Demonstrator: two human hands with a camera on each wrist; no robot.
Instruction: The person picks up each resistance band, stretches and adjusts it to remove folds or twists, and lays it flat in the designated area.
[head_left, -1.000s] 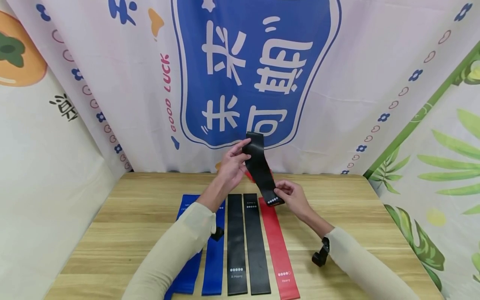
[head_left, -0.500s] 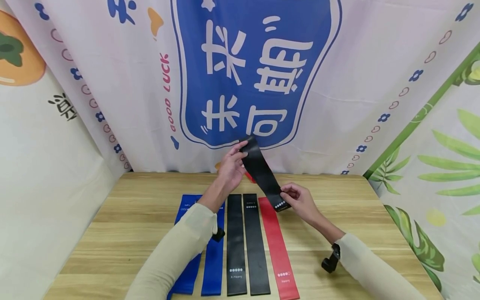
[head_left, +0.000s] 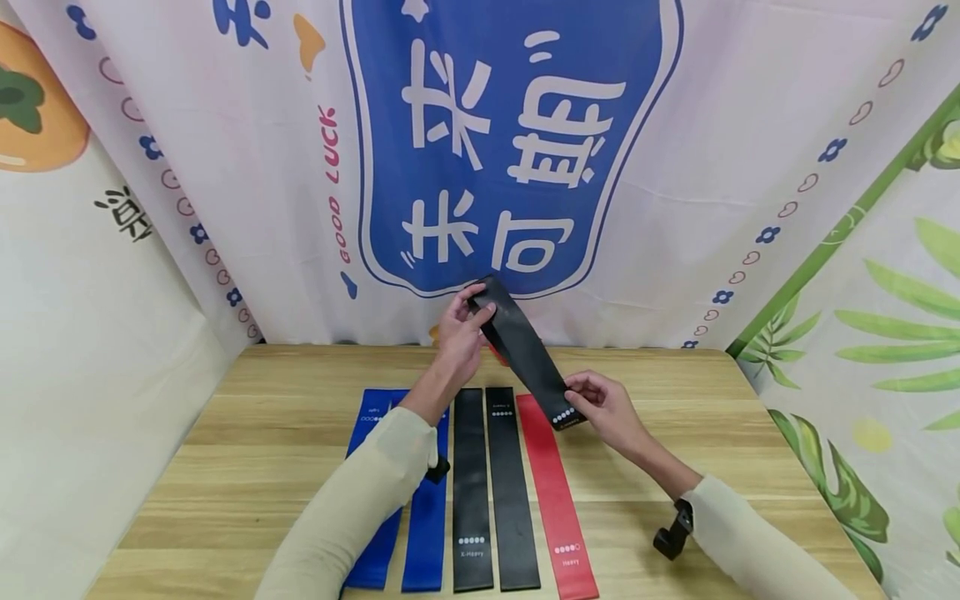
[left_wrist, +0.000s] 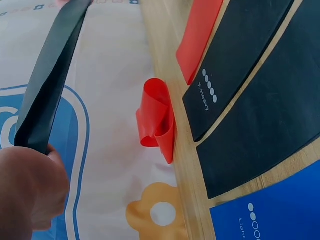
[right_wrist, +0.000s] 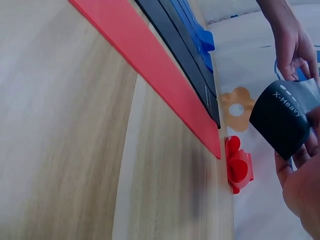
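Observation:
A black resistance band (head_left: 521, 342) hangs slanted in the air over the table's far edge, with its lower end to the right. My left hand (head_left: 459, 333) grips the upper end, thumb on the front face. At the lower end, by the row of white dots, my right hand (head_left: 606, 410) pinches the band's edge. "X-Heavy" is readable on this band (right_wrist: 282, 120) in the right wrist view. Its two layers gape slightly apart along the length in the left wrist view, where the left hand (left_wrist: 30, 190) covers one end.
On the wooden table (head_left: 675, 467) lie a red band (head_left: 558, 492), two black bands (head_left: 472, 483) and blue bands (head_left: 426, 533), side by side. My left sleeve partly hides the blue ones. A crumpled red band (left_wrist: 156, 117) sits at the far edge, before a printed curtain (head_left: 300, 208).
The right hand has moved right and slightly down with the band's lower end. The left hand has shifted a little left and down, so the band slants more.

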